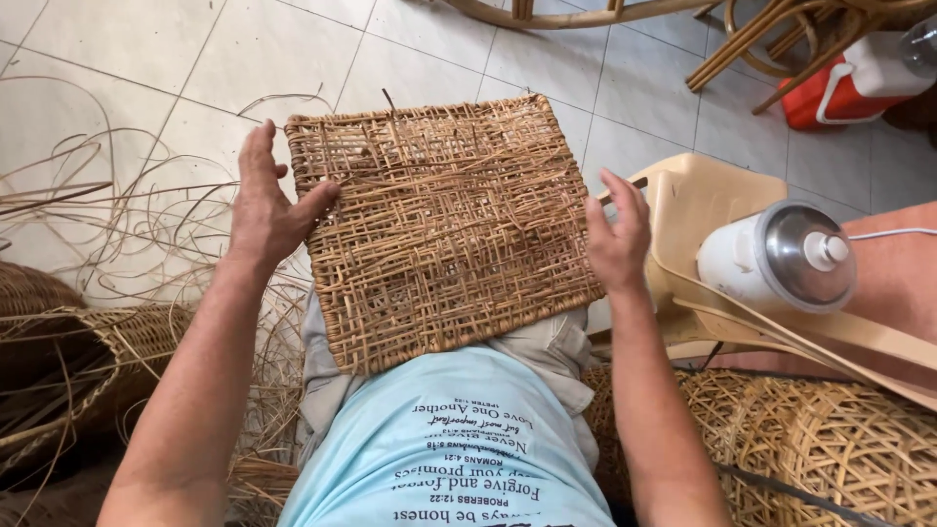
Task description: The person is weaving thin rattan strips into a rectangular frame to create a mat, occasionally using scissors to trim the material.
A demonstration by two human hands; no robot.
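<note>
1. Nearest the camera sits a pale blue printed shirt (pixel 454 459), and above it grey trousers over the lap on which the work rests.
2. Lying across that lap is a flat rectangular woven rattan panel (pixel 444 229), its near edge on the knees and its far edge out over the tiled floor (pixel 146 59). It is slightly rotated, so that its long axis runs roughly left to right between the two hands.
3. Left hand (pixel 265 200): fingers extended and spread, not closed round anything. The thumb reaches over the panel's left edge near the far left corner and touches the weave; the remaining fingers lie outside the edge, pointing away from the body.
4. Right hand (pixel 617 234): placed at the panel's right edge about midway along it, fingers loosely curled. It appears to pinch a thin strand against the edge, though the grip cannot be fully confirmed.
5. Governing relation: the panel lies inward of both hands, right of the left fingers and left of the right fingers. Both hands are in contact; the left sits farther from the body than the right.
6. Surroundings: loose rattan strands (pixel 107 215) on the floor to the left, a woven basket (pixel 88 351) below them, a beige plastic chair (pixel 703 205) and a white canister with metal lid (pixel 781 259) to the right.
</note>
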